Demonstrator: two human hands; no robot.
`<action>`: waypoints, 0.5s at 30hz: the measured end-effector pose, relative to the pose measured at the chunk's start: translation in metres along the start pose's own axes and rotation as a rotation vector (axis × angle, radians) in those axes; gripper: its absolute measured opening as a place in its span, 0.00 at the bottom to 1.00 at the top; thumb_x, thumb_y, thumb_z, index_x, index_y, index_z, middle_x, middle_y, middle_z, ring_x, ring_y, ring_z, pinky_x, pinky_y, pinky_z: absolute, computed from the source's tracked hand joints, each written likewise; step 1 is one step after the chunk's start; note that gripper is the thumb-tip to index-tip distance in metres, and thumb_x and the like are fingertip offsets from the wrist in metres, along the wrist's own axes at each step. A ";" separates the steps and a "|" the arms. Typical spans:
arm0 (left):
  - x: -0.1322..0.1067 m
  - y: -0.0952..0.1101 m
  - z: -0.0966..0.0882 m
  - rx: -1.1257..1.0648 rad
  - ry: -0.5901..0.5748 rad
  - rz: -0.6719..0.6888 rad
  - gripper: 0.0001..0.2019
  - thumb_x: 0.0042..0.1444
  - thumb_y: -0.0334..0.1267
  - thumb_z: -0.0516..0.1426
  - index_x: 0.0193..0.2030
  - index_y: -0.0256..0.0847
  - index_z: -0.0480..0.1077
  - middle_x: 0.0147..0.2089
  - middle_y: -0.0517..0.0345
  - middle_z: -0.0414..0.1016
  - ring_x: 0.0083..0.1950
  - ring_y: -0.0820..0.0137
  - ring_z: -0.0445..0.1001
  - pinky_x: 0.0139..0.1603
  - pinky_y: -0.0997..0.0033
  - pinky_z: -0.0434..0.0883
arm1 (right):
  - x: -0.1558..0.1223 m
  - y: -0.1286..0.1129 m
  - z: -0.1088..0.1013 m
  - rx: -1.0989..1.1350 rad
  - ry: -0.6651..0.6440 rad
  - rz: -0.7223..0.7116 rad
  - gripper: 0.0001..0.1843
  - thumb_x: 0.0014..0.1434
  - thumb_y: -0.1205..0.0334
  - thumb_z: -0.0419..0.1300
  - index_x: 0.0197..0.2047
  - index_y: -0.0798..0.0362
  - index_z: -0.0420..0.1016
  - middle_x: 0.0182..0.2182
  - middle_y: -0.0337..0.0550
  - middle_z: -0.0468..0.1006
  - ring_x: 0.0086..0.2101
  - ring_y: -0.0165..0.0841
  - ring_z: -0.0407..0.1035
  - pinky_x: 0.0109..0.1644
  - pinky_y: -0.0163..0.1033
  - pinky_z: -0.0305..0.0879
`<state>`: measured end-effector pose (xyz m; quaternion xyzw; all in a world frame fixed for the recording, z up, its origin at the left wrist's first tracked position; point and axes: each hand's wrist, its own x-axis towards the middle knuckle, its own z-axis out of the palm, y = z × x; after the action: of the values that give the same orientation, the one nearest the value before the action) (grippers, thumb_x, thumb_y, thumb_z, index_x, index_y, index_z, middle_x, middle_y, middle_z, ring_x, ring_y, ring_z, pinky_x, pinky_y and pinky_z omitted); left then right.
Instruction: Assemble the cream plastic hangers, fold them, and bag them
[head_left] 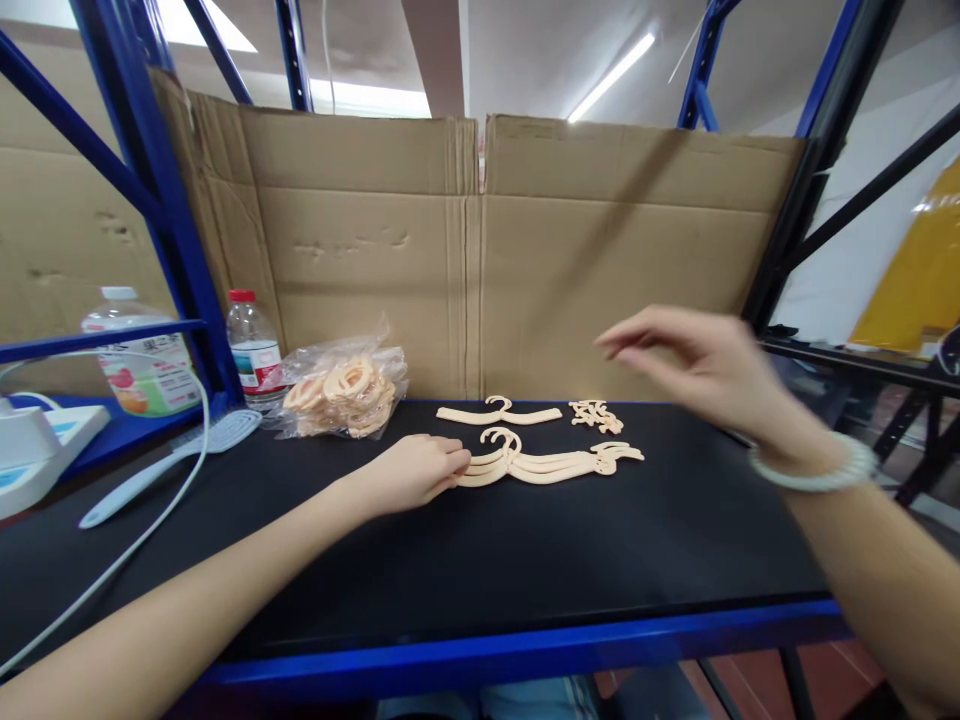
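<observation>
Several cream-coloured hangers point(553, 466) lie stacked on the black tabletop, their hooks bunched at the top. My left hand point(421, 472) has its fingers closed over the left end of this stack. Small cream pieces point(609, 457) sit at the right end of the stack. Raised above the table on the right, my right hand point(686, 360) is apart from the hangers; its fingers are stretched out loosely with the thumb near them, and nothing shows in them. Behind the stack lies a single hanger point(499, 414), with a small heap of cream pieces point(597, 415) beside it.
A clear bag of cream rings point(345, 392) and a red-capped bottle point(253, 350) stand at the back left. A pale blue brush point(176, 460), a white cable point(176, 488) and a power strip point(56, 450) are at the left. Cardboard point(360, 250) walls the back; blue posts point(154, 210) frame it.
</observation>
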<state>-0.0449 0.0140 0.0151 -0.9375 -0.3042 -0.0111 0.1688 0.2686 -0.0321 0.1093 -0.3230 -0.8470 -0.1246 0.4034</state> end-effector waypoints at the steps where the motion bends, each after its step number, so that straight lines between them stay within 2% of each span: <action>1: 0.000 0.000 0.000 0.006 0.002 -0.005 0.05 0.62 0.35 0.49 0.35 0.40 0.65 0.37 0.56 0.71 0.35 0.66 0.72 0.35 0.69 0.65 | -0.002 0.009 0.014 0.034 -0.076 0.011 0.12 0.62 0.56 0.54 0.42 0.53 0.75 0.35 0.44 0.77 0.34 0.32 0.70 0.40 0.39 0.68; 3: 0.000 0.001 0.000 0.021 0.012 -0.014 0.05 0.61 0.35 0.50 0.35 0.40 0.65 0.36 0.55 0.71 0.34 0.66 0.72 0.34 0.69 0.65 | -0.010 0.032 0.047 0.134 -0.273 0.075 0.13 0.60 0.55 0.57 0.40 0.54 0.76 0.31 0.43 0.77 0.30 0.30 0.69 0.35 0.37 0.66; 5: 0.001 0.002 0.001 0.037 0.021 -0.013 0.05 0.61 0.35 0.50 0.35 0.40 0.65 0.36 0.55 0.71 0.35 0.66 0.71 0.35 0.68 0.65 | -0.023 0.055 0.081 0.224 -0.444 0.177 0.16 0.55 0.53 0.62 0.41 0.55 0.76 0.33 0.44 0.77 0.29 0.30 0.67 0.33 0.35 0.64; 7: 0.001 0.003 0.001 0.049 0.023 -0.011 0.05 0.61 0.34 0.49 0.35 0.40 0.65 0.36 0.55 0.71 0.36 0.65 0.71 0.36 0.67 0.65 | -0.036 0.069 0.105 0.257 -0.528 0.248 0.22 0.50 0.50 0.65 0.44 0.55 0.75 0.37 0.45 0.76 0.30 0.30 0.66 0.32 0.35 0.63; 10: 0.002 0.003 0.002 0.062 0.019 -0.018 0.05 0.61 0.34 0.49 0.35 0.39 0.65 0.37 0.54 0.71 0.36 0.65 0.71 0.36 0.67 0.65 | -0.049 0.073 0.120 0.262 -0.615 0.224 0.27 0.46 0.46 0.67 0.46 0.53 0.75 0.39 0.44 0.75 0.32 0.31 0.65 0.33 0.35 0.61; 15: 0.004 -0.002 0.008 0.071 0.035 -0.039 0.07 0.62 0.34 0.48 0.35 0.39 0.65 0.37 0.53 0.71 0.35 0.65 0.71 0.36 0.66 0.65 | -0.049 0.068 0.121 0.284 -0.628 0.183 0.23 0.49 0.46 0.65 0.43 0.53 0.76 0.38 0.43 0.75 0.33 0.32 0.65 0.34 0.35 0.59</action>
<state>-0.0433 0.0205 0.0087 -0.9245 -0.3195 -0.0200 0.2071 0.2625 0.0547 -0.0097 -0.3609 -0.9061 0.1366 0.1736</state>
